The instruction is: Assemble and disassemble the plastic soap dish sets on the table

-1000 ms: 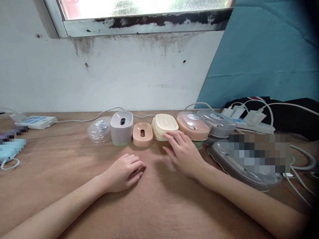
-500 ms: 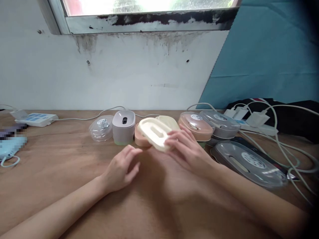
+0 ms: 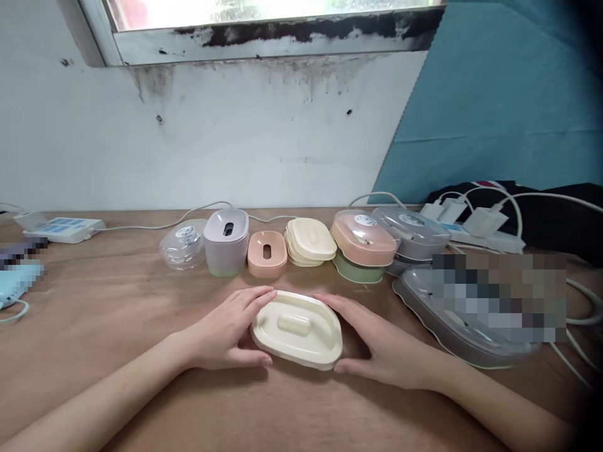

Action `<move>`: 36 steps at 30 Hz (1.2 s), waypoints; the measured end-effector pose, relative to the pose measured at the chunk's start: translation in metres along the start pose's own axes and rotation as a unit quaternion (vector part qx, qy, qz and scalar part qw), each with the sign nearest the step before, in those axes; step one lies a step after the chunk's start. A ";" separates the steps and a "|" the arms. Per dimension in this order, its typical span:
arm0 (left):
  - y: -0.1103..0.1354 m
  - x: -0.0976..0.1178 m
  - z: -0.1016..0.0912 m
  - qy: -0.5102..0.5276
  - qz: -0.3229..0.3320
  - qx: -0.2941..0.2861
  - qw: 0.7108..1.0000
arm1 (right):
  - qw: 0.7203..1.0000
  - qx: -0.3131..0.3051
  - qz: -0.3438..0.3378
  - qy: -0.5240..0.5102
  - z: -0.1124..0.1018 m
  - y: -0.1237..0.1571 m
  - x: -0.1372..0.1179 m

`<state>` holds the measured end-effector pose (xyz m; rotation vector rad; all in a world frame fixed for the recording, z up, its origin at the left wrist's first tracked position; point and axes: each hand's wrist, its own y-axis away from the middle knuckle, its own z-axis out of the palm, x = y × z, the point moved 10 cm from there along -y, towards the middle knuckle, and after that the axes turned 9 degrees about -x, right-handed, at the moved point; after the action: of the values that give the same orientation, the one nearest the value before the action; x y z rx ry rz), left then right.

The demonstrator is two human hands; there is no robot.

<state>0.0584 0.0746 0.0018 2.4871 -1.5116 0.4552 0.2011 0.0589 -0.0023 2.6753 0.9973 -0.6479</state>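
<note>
A cream oval plastic lid (image 3: pixel 296 358) with a raised bar in its middle lies on the wooden table in front of me. My left hand (image 3: pixel 230 329) holds its left end, fingertips at the far rim and thumb at the near side. At the right end my right hand (image 3: pixel 377 342) grips it, fingers along the far edge and thumb at the near corner. Just beyond stands a stack of similar cream lids (image 3: pixel 311 242). Left of that stack are peach slotted pieces (image 3: pixel 267 257) and a tall stack of lilac slotted pieces (image 3: pixel 227 242).
Clear plastic covers (image 3: pixel 183 245) sit at the back left. Peach boxes with clear tops (image 3: pixel 365 238) rest on a green one, beside grey boxes (image 3: pixel 412 232). A larger grey box (image 3: pixel 424 301) lies to the right. Power strips (image 3: pixel 63 229) and cables (image 3: pixel 518 216) are at both sides.
My right hand has brought the cream lid down from above the stacks onto the table nearer me. My left hand has moved onto its left end.
</note>
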 end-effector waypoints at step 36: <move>-0.043 -0.048 -0.045 -0.072 -0.093 0.220 0.968 | 0.997 0.005 0.003 0.078 -0.001 0.000 -0.002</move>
<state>0.0689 0.1489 0.0263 3.0299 -1.3206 0.6497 0.2006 0.0579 -0.0007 2.7729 1.0250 -0.4485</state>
